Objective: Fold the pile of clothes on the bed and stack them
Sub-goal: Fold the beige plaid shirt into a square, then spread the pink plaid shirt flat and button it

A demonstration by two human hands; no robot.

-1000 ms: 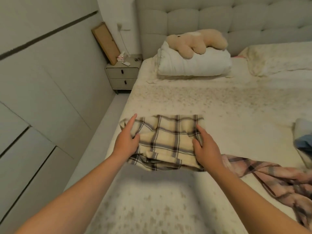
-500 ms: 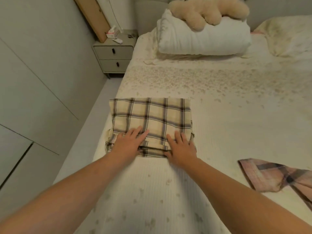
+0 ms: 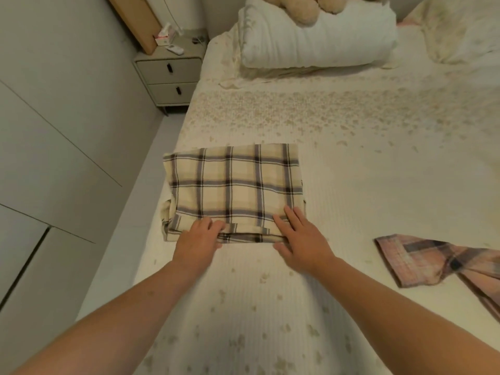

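Two bare forearms, no sleeves, rings or watch visible.

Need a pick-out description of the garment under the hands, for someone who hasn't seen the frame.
Start at the bed, near its left edge. The folded plaid garment lies flat there, with the left hand and right hand on its near edge. It is cream with dark checks; the pink plaid garment to the right is unfolded.
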